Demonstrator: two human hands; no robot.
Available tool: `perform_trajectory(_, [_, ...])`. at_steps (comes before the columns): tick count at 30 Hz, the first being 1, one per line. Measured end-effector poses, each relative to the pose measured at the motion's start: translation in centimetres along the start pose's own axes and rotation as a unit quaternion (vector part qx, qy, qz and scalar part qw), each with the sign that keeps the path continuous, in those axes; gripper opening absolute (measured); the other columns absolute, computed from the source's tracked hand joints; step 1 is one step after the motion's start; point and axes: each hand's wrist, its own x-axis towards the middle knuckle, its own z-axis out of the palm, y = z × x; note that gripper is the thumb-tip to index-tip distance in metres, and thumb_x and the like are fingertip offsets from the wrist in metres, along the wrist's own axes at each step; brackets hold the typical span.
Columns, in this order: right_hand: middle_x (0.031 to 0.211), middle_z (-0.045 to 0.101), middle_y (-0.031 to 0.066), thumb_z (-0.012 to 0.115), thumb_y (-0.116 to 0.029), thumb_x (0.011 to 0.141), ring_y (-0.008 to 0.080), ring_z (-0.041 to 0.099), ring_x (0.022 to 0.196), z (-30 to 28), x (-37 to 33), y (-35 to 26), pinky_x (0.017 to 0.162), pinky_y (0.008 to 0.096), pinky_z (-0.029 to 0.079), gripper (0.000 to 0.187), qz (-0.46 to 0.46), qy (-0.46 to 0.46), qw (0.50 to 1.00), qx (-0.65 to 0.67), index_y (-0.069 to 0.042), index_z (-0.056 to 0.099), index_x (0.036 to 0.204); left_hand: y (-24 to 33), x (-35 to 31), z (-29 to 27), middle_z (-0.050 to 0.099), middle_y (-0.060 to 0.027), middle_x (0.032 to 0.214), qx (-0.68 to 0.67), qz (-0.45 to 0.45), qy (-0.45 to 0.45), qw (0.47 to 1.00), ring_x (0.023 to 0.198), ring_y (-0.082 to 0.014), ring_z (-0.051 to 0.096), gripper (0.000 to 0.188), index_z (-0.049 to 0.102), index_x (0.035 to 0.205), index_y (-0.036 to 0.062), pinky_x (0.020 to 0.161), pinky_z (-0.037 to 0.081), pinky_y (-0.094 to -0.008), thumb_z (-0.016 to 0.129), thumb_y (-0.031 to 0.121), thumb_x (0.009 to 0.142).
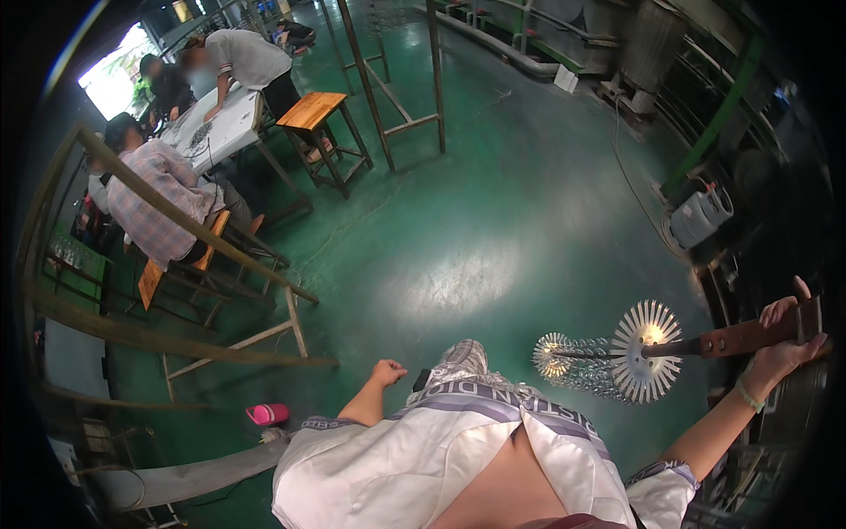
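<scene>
At the right, my right hand (777, 360) is wrapped round the end of a flat brown handle (736, 340). This handle belongs to a metal rack; a dark rod runs from it through a round slotted metal disc (630, 355). A smaller slotted disc (552, 356) sits at the rod's other end. Between the discs hang many small shiny loops (589, 366), too fine to tell apart. The rack is held out sideways above the floor, touching nothing else that I can see. My left hand (388, 373) hangs by my left side with its fingers curled, and nothing shows in it.
Metal frames (304, 331) stand at the left and far middle. Several people sit or lean around a white-topped table (236, 123), with a wooden stool (313, 111) beside it. A pink cup (268, 413) is near my left. Along the right are a gas cylinder (696, 220), a hose and machinery.
</scene>
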Motion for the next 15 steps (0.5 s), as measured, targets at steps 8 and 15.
perform_trajectory(8, [0.054,0.039,0.0042,0.027,-0.074,0.080,0.0132,0.039,0.044,1.4,-3.2,-4.2,0.042,0.0249,0.034,0.093,-0.042,0.021,0.999,0.003,0.009,0.049,0.117,-0.1,-2.3,-5.4,0.066,-0.0052,0.068,0.088,0.003,0.007,0.996,0.060,-0.0135,0.061,0.024,0.067,0.077,0.0051,0.060,0.051,-0.0288,0.078,0.024,0.066])
perform_trajectory(15, [0.053,0.041,0.0044,0.029,-0.072,0.082,0.0133,0.040,0.043,4.1,-6.2,-7.4,0.042,0.0258,0.035,0.089,-0.081,0.054,0.995,0.020,0.008,0.051,0.114,11.7,7.8,-13.2,0.068,-0.0115,0.084,0.148,0.213,0.061,0.964,0.079,-0.0260,0.065,0.036,0.069,0.085,0.0075,0.073,0.051,-0.0369,0.074,0.037,0.065])
